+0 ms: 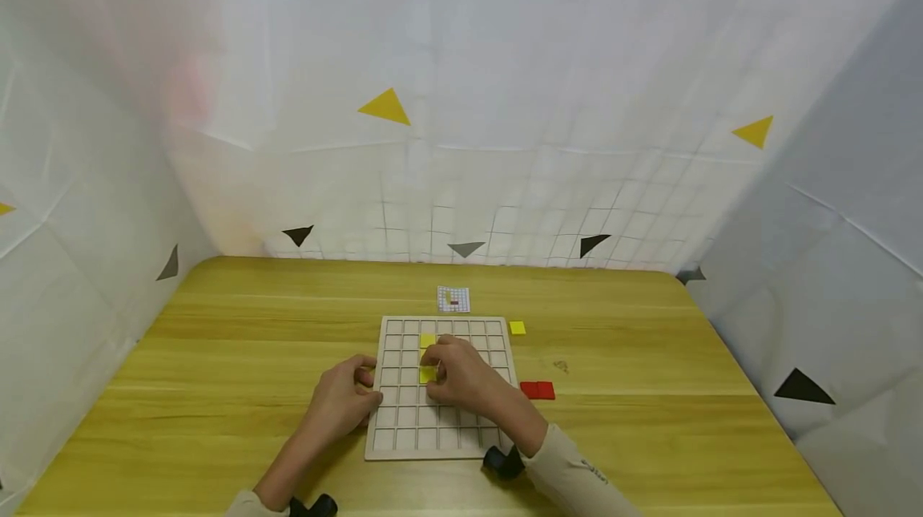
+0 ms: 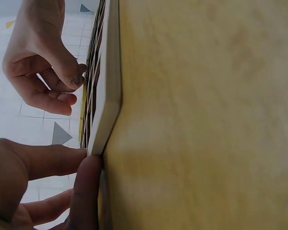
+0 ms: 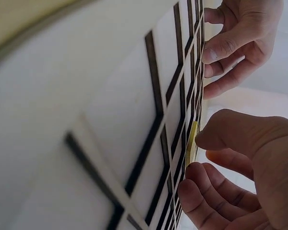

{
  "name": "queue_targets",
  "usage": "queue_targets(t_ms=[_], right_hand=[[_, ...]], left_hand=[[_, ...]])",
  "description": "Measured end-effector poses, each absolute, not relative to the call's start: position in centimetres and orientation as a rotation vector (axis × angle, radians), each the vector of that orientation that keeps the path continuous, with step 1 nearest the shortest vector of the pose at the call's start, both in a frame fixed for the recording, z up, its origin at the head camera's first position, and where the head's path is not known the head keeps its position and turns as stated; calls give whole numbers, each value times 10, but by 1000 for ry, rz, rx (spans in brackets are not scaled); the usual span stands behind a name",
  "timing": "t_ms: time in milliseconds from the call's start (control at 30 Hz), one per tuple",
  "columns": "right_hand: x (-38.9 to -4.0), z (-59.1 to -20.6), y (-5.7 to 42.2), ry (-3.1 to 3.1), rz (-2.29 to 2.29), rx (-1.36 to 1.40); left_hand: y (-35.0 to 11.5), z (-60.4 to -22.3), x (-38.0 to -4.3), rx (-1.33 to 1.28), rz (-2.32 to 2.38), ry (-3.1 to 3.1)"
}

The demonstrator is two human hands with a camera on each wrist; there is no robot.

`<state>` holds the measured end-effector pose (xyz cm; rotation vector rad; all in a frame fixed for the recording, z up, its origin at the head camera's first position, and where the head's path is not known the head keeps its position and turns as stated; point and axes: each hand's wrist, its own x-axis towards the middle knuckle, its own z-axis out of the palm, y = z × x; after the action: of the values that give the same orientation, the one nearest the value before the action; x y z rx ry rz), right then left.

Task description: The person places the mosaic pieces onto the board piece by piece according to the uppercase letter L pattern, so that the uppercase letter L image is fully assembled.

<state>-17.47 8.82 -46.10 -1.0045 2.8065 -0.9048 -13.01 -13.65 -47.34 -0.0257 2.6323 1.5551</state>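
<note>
A light wooden grid board lies flat on the table. My left hand rests at its left edge, with thumb and fingertips touching the rim. In the left wrist view that hand's fingers meet the board's corner. My right hand is over the middle of the grid, fingers bent. Yellow square tiles sit in a column of cells there, partly hidden by it. The right wrist view has the right thumb touching or very near a yellow tile, the other fingertips low by the grid.
Right of the board lie one loose yellow tile and two red tiles side by side. A small printed pattern card is behind the board. White sheeting with coloured triangles encloses the wooden table.
</note>
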Motion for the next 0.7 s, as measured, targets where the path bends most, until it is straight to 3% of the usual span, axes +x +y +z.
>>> queue_targets(t_ms=[267, 700], right_hand=[[-179, -462, 100, 2857, -925, -1112], [-184, -455, 123, 2901, -907, -1012]], left_hand=[[-137, -474, -130, -40, 1551, 2632], [-135, -475, -130, -22, 1595, 2597]])
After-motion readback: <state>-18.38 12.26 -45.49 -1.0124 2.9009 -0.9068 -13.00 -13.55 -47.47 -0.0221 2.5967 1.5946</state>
